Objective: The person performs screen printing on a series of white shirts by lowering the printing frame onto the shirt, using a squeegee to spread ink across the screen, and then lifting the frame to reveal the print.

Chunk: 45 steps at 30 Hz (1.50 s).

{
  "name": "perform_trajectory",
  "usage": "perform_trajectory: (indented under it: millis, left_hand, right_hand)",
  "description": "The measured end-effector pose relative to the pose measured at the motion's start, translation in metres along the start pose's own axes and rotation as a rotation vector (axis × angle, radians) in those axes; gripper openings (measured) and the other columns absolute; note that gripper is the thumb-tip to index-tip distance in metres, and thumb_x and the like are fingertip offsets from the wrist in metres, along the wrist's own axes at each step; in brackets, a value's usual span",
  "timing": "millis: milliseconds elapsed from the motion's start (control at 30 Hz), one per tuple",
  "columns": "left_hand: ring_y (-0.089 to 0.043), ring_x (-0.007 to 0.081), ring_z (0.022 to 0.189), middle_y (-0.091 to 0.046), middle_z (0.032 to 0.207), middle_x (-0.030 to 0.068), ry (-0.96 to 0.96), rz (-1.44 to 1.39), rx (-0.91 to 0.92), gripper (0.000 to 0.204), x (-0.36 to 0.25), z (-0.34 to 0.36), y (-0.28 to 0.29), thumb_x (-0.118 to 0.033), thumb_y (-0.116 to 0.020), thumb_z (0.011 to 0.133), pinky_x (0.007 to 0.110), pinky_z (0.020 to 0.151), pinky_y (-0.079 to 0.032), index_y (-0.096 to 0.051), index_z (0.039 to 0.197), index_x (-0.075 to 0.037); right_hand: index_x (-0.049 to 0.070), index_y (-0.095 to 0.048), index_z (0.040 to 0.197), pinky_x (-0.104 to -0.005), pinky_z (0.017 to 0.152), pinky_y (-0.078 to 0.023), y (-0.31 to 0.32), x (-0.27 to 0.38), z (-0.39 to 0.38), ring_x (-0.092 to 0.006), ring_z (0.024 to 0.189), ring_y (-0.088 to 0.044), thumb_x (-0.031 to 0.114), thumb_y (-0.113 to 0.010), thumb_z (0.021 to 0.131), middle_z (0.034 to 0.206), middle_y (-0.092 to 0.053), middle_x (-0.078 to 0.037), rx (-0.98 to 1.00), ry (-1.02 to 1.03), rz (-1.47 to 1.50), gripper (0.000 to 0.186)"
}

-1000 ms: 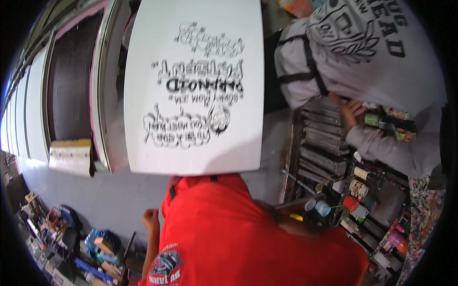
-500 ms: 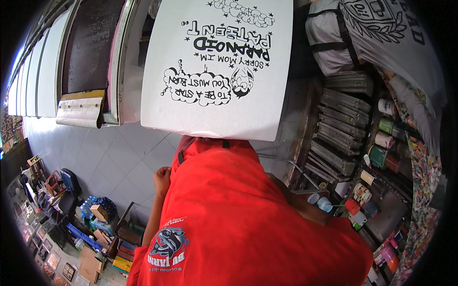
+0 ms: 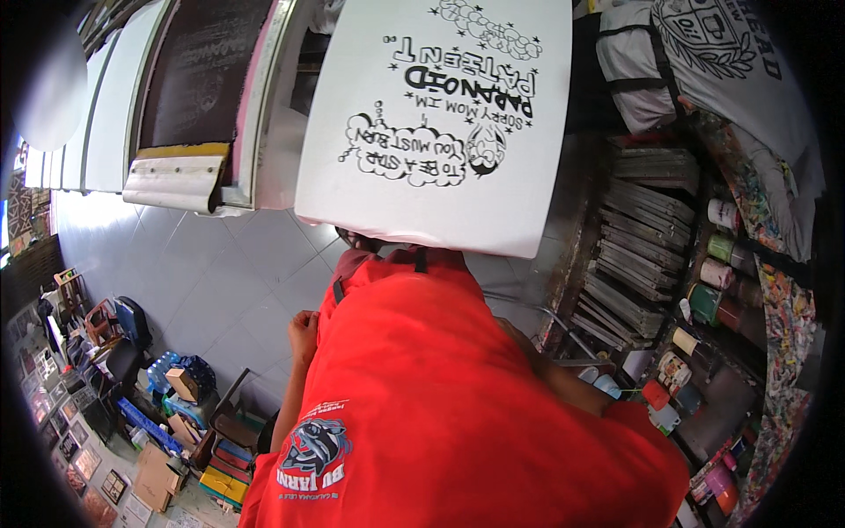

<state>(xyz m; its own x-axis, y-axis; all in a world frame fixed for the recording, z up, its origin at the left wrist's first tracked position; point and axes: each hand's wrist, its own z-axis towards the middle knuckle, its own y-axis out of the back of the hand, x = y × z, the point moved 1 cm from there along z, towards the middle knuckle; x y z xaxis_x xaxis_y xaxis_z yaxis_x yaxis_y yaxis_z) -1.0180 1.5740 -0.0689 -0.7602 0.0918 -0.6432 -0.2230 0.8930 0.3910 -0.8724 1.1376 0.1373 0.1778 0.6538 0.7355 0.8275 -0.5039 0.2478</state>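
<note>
My left hand (image 3: 302, 330) hangs beside my red shirt (image 3: 449, 396), its fingers loosely curled with nothing visible in them. My right hand is hidden by the shirt; only part of that forearm (image 3: 550, 378) shows at my right side. Just beyond my waist is a printing board (image 3: 422, 211) covered in white fabric, with black lettering, cloud outlines, stars and a cartoon head printed on it. To its left stands a framed dark screen (image 3: 194, 79) with a metal flap (image 3: 172, 185) at its near end.
Another person in a grey printed shirt (image 3: 731, 79) is at top right. Stacked grey frames (image 3: 634, 255), paint pots (image 3: 713, 264) and a paint-smeared cloth (image 3: 783, 334) line the right. Chairs (image 3: 132, 321), bottles (image 3: 163, 370) and boxes (image 3: 180, 387) stand on the tiled floor (image 3: 255, 282) at left.
The view has shifted, so the printed board sits higher and further right. The other person has shifted toward the upper right; their hand no longer shows clearly. My left hand still hangs at my side.
</note>
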Motion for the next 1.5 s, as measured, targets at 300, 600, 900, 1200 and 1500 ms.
perform_trajectory:
  millis: [300, 600, 900, 1200, 1500]
  left_hand:
    - [-0.052, 0.0094, 0.057, -0.064, 0.063, 0.0063, -0.044, 0.178, -0.131, 0.02, 0.019, 0.048, 0.095, -0.013, -0.072, 0.082, 0.028, 0.055, -0.044, -0.066, 0.074, 0.003]
    - [-0.051, 0.009, 0.069, -0.058, 0.076, 0.0009, -0.365, 0.009, -0.339, 0.013, 0.11, 0.151, 0.28, -0.013, -0.062, 0.093, 0.025, 0.062, -0.042, -0.062, 0.089, 0.0]
    - [-0.06, 0.021, 0.096, -0.063, 0.106, 0.0141, -0.749, -0.036, -0.472, 0.035, -0.11, 0.303, 0.493, -0.026, -0.052, 0.1, 0.032, 0.084, -0.048, -0.057, 0.118, 0.003]
    - [-0.061, 0.0308, 0.101, -0.062, 0.114, 0.0223, -0.757, 0.179, -0.233, 0.047, -0.217, 0.403, 0.458, -0.032, -0.049, 0.099, 0.039, 0.087, -0.048, -0.047, 0.132, 0.001]
    - [-0.051, 0.0234, 0.074, -0.059, 0.079, 0.0145, -0.534, -0.119, 0.206, 0.047, -0.237, 0.425, 0.438, -0.035, -0.04, 0.102, 0.039, 0.071, -0.045, -0.059, 0.096, 0.008]
  right_hand:
    - [-0.002, -0.031, 0.143, -0.0446, 0.112, -0.03, -0.082, 0.032, 0.053, -0.0376, 0.132, -0.039, 0.038, -0.063, 0.083, 0.14, -0.041, -0.024, -0.027, 0.013, -0.085, 0.079]
    - [0.003, -0.033, 0.144, -0.0425, 0.108, -0.035, -0.206, 0.144, 0.141, -0.036, 0.13, -0.043, 0.036, -0.072, 0.077, 0.14, -0.044, -0.02, 0.061, 0.162, -0.483, 0.084]
    - [0.001, -0.046, 0.135, -0.0351, 0.099, -0.043, -0.152, 0.265, 0.289, -0.02, 0.116, -0.053, 0.025, -0.067, 0.089, 0.127, -0.056, -0.013, -0.834, 0.364, 0.227, 0.056]
    - [-0.006, -0.042, 0.133, -0.0439, 0.095, -0.045, -0.11, 0.293, 0.437, -0.0401, 0.115, -0.055, 0.044, -0.06, 0.089, 0.125, -0.055, -0.029, -1.26, 0.155, 0.067, 0.069]
    - [-0.002, -0.055, 0.121, -0.0466, 0.092, -0.045, -0.115, 0.295, 0.444, -0.0446, 0.109, -0.057, 0.049, -0.049, 0.094, 0.114, -0.061, -0.029, -1.307, -0.075, -0.068, 0.058]
